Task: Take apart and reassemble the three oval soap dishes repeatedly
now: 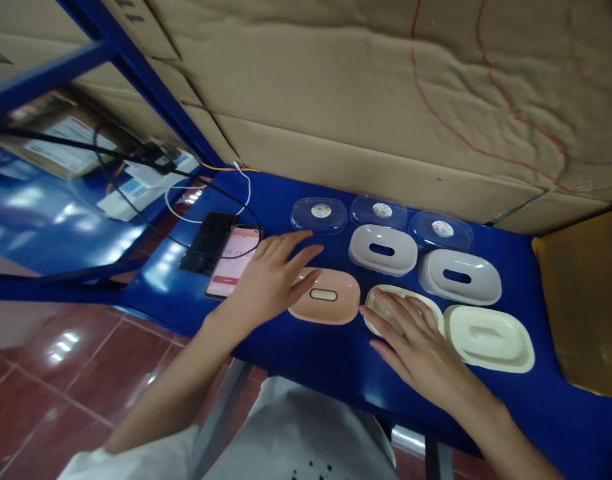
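My left hand hovers with fingers spread over the left end of a peach oval soap dish, covering part of it. Over a cream oval dish is my right hand, its fingers stretched out; whether it touches the dish I cannot tell. To the right lies another cream dish with a raised shape in its middle. Behind these sit two pale grey oval dishes, one on the left and one on the right, each with a dark slot.
Clear plastic lids with round labels line the back of the blue table. A lit phone and a black device lie left, among cables. Cardboard walls the back; a brown box stands right.
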`<state>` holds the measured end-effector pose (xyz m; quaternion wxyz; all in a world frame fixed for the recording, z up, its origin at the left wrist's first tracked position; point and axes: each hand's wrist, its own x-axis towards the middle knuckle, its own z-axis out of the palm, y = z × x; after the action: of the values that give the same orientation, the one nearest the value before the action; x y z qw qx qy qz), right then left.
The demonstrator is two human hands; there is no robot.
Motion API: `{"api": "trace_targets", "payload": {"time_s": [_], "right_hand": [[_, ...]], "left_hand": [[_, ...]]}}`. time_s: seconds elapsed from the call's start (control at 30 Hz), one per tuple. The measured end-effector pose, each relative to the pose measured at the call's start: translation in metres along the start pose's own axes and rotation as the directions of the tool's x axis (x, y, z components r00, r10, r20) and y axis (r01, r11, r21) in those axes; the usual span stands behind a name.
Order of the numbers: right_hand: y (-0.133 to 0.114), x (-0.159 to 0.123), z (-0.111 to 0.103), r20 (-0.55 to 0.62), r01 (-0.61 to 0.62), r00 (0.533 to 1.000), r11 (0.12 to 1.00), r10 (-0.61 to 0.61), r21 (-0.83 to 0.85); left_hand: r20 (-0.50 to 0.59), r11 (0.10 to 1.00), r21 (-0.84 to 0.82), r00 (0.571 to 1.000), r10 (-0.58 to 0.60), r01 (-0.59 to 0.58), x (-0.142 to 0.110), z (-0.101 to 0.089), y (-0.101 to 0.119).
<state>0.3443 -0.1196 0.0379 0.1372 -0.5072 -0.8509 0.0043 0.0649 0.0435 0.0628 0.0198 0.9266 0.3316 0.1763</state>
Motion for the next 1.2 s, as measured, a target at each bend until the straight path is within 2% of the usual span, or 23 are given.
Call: {"api": "trace_targets", "payload": {"time_s": [0.1, 0.2, 0.3, 0.4, 0.5, 0.57, 0.67, 0.73, 0.83, 0.9, 1.0, 1.2], "right_hand": [[0.001, -0.001, 0.001, -0.003, -0.009, 1.0, 1.0, 0.009, 0.003], [0.002, -0.002, 0.001, -0.008, -0.02, 1.0, 1.0, 0.02, 0.014], [0.002, -0.003, 0.001, -0.009, -0.019, 1.0, 1.0, 0.019, 0.025], [0.002, -0.003, 0.0, 0.006, -0.031, 0.999, 0.999, 0.031, 0.035], [0.003, -0.004, -0.002, 0.017, -0.055, 0.998, 0.998, 0.054, 0.043], [0.004, -0.004, -0.003, 0.02, -0.068, 0.998, 0.997, 0.067, 0.046], [0.006, -0.004, -0.003, 0.03, -0.078, 0.997, 0.995, 0.077, 0.055], [0.006, -0.003, -0.002, 0.036, -0.075, 0.997, 0.995, 0.072, 0.064], [0.005, -0.003, -0.001, 0.034, -0.059, 0.998, 0.996, 0.057, 0.065], [0.002, -0.003, 0.001, 0.04, -0.052, 0.998, 0.997, 0.05, 0.064], [-0.001, -0.002, 0.002, 0.053, -0.047, 0.998, 0.996, 0.043, 0.076], [-0.002, 0.0, 0.004, 0.067, -0.037, 0.997, 0.996, 0.031, 0.08]], "left_hand": [[0.05, 0.993, 0.051, 0.992, -0.112, 0.109, 0.042, 0.012, -0.014], [0.19, 0.955, 0.105, 0.937, -0.294, 0.279, 0.074, 0.026, -0.03], [0.315, 0.92, 0.093, 0.865, -0.39, 0.38, 0.09, 0.035, -0.043], [0.334, 0.923, 0.072, 0.863, -0.38, 0.379, 0.092, 0.034, -0.051], [0.338, 0.932, -0.035, 0.882, -0.329, 0.361, 0.082, 0.024, -0.049], [0.308, 0.928, -0.152, 0.908, -0.284, 0.341, 0.067, 0.014, -0.042], [0.19, 0.918, -0.263, 0.948, -0.254, 0.298, 0.03, -0.001, -0.024], [0.14, 0.912, -0.3, 0.959, -0.247, 0.279, 0.0, -0.008, -0.011], [0.164, 0.907, -0.347, 0.968, -0.191, 0.237, -0.04, -0.011, 0.002], [0.201, 0.895, -0.38, 0.965, -0.167, 0.234, -0.057, -0.01, 0.005], [0.237, 0.877, -0.416, 0.96, -0.149, 0.239, -0.066, -0.009, 0.009], [0.202, 0.904, -0.37, 0.968, -0.146, 0.214, -0.052, -0.006, 0.019]]}}
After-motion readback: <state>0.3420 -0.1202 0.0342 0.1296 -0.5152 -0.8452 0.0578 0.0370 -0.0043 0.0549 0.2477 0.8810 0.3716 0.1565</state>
